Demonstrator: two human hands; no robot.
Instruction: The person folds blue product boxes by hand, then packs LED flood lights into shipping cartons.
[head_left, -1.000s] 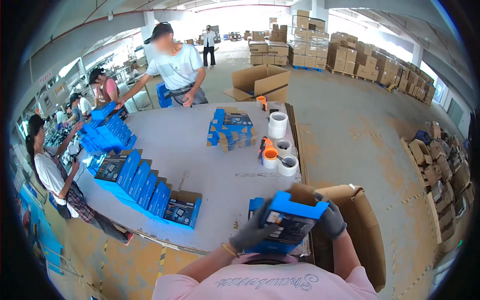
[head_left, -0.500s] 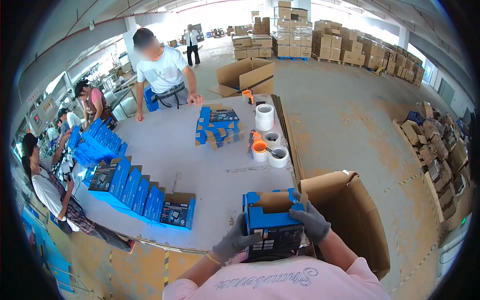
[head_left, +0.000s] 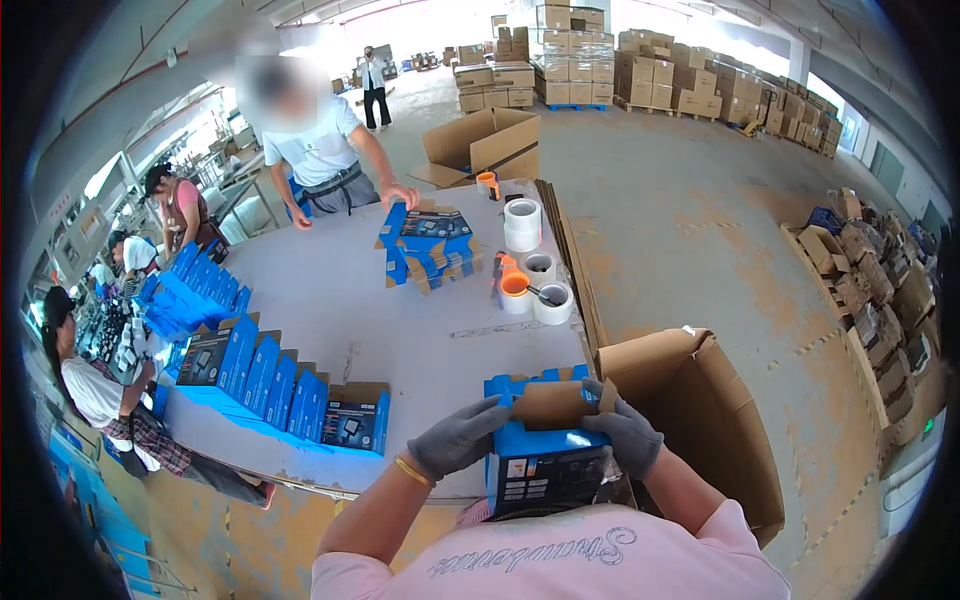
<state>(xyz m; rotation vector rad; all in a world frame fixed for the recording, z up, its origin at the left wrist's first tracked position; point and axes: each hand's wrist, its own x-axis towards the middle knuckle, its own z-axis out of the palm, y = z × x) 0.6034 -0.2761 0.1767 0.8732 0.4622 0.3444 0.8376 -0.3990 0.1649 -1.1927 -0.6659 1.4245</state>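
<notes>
At the near edge of the bench (head_left: pixel 430 345): blue box (head_left: pixel 550 475), top open

So the blue box is right up against the wearer's pink shirt (head_left: pixel 600 565), opening facing up, bare brown card showing inside. The shirt covers the bottom, so I can't tell whether it's resting on the bench.

Right hand (head_left: pixel 628 438), grey glove: grip is clamped on the box's right side, thumb out front and fingers up at the flap (head_left: pixel 606 397). Left hand (head_left: pixel 455 440), same glove, has its fingers laid over the top left corner. It's definitely touching, but the thumb is hidden, so I can't tell if that grip is closed.

Just right of the box there's a big carton (head_left: pixel 720 420), also open. Over to the left, a row of blue boxes (head_left: pixel 270 375) runs along the bench, flaps up on some of them. Farther up is a messy pile of flat boxes (head_left: pixel 435 228), and a co-worker (head_left: pixel 320 155) in a white shirt has one hand right at its corner. White tape rolls (head_left: pixel 522 225) sit along the right edge, one with an orange top.

Way at the back: stacked cartons (head_left: pixel 575 70), some on a blue pallet (head_left: pixel 578 107).
</notes>
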